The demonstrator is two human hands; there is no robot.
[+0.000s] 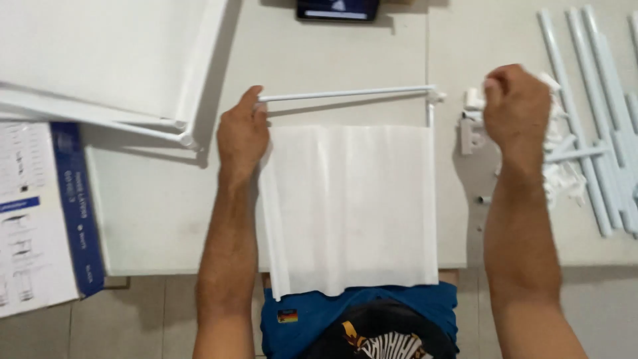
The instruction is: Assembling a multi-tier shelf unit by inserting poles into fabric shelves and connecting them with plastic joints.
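1. The left hand (243,133) lay at the left end of a thin white tube (345,94) that ran left to right across the middle of the white table (159,199). The thumb and fingers were closed around that tube end, pinning it beside the upper left corner of the fabric.
2. A white fabric panel (349,206) hung from just near of the tube toward the person, creased in vertical folds, its near edge drooping past the table's near edge over the blue shorts (292,319).
3. At the tube's right end sat a small white corner connector (435,97), with a second short tube running near from it along the panel's right edge.
4. The right hand (515,110) was to the right of the connector, apart from it, with its fingers curled into a loose fist over a heap of small white plastic fittings (565,173). Whether it pinched one of them could not be told.
5. Far right, a bundle of long white tubes (598,100) lay side by side, slanting from far to near.
6. At the far left, an assembled white fabric shelf frame (100,60) rested tilted on the table.
7. Near left, a printed instruction sheet with a blue border (40,213) overhung the table's edge.
8. A dark phone (337,9) lay at the far edge, centre.
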